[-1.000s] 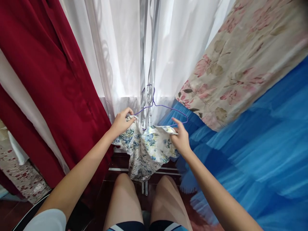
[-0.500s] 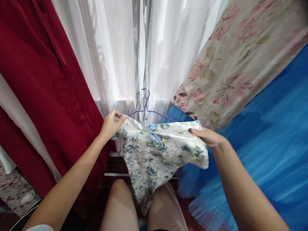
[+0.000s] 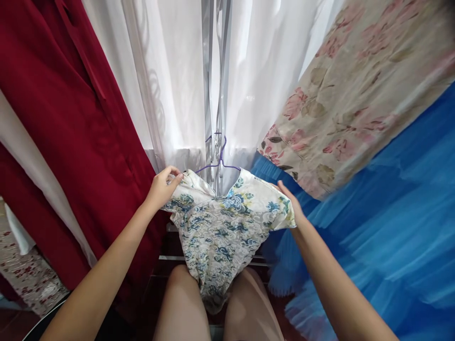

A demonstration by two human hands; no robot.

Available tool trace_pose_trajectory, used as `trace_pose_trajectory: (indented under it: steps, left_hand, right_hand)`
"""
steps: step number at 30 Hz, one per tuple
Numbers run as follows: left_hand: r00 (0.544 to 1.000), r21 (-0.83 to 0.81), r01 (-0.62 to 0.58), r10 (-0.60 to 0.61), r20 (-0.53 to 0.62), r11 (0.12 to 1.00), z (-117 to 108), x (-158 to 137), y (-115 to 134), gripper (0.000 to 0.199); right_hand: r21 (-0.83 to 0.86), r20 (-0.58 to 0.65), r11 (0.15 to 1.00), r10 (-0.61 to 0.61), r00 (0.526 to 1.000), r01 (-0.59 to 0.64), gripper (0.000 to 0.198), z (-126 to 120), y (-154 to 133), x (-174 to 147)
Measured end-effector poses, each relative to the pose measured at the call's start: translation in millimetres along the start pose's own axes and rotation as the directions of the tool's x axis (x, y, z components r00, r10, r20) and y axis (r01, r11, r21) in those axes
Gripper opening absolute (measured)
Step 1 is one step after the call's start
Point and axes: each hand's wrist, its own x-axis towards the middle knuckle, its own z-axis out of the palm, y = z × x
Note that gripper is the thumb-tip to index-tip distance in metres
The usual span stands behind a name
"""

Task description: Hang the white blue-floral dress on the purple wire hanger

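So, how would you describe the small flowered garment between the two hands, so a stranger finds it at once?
Start at the white curtain in the middle, between the dark red cloth and the blue tulle. Below it hangs a purple wire hanger, and on it sits the small garment, held at each shoulder by the left hand and right hand. Only it is cream with blue-green flowers.

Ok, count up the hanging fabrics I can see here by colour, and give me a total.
Red: 1, the red garment.
White: 1, the sheer white curtain.
Pink-floral beige: 1, the beige floral fabric.
Blue: 1, the blue tulle.
Blue-floral white: 1, the small floral garment on the purple hanger, held by the left hand and right hand.
Total: 5.
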Motion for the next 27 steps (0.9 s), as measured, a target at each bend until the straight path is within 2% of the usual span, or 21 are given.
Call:
trace_pose_trajectory:
  steps: [2,3,6,9,14,18,22,25,27]
  left_hand:
    - [0.998,-0.029,-0.040,0.042,0.051,0.999,-2.5,-0.2,0.9,0.025]
    - [0.994,-0.049,-0.074,0.078,0.076,0.996,-1.5,1.6,4.8,0.026]
    - [0.974,-0.078,-0.166,0.176,0.140,0.983,7.1,13.4,24.9,0.030]
    - [0.964,-0.046,-0.196,0.201,0.175,0.980,18.1,29.3,46.4,0.027]
    - [0.958,0.023,-0.275,0.272,0.095,0.961,29.9,49.3,73.7,0.022]
    - [0.946,0.111,-0.325,0.324,0.032,0.939,36.6,57.9,87.9,0.017]
    - [0.913,0.142,-0.408,0.403,0.065,0.902,54.7,54.3,89.4,0.019]
    - [0.873,0.107,-0.479,0.459,0.164,0.871,75.6,36.5,77.9,0.025]
    - [0.849,0.058,-0.510,0.492,0.194,0.858,88.4,18.5,65.0,0.031]
  right_hand:
    - [0.061,0.014,0.995,0.078,0.997,-0.079,0.061,-6.1,-0.2,-6.9]
    - [0.079,0.027,0.991,0.109,0.994,-0.111,0.061,-7.4,-1.8,-11.0]
    - [0.080,0.041,0.990,0.115,0.993,-0.118,0.052,-2.6,-10.2,-22.5]
    - [0.123,0.000,0.988,0.098,0.995,-0.098,0.047,8.6,-17.2,-29.0]
    - [0.186,-0.095,0.980,0.088,0.992,-0.069,0.042,15.8,-23.8,-29.4]
    - [0.279,-0.121,0.957,0.110,0.987,-0.073,0.037,15.8,-27.1,-33.3]
    - [0.350,-0.169,0.933,0.156,0.973,-0.089,0.036,30.7,-12.7,-63.4]
    - [0.344,-0.190,0.935,0.159,0.969,-0.086,0.036,54.9,9.4,-103.6]
    - [0.335,-0.155,0.938,0.148,0.977,-0.089,0.039,73.1,23.0,-131.4]
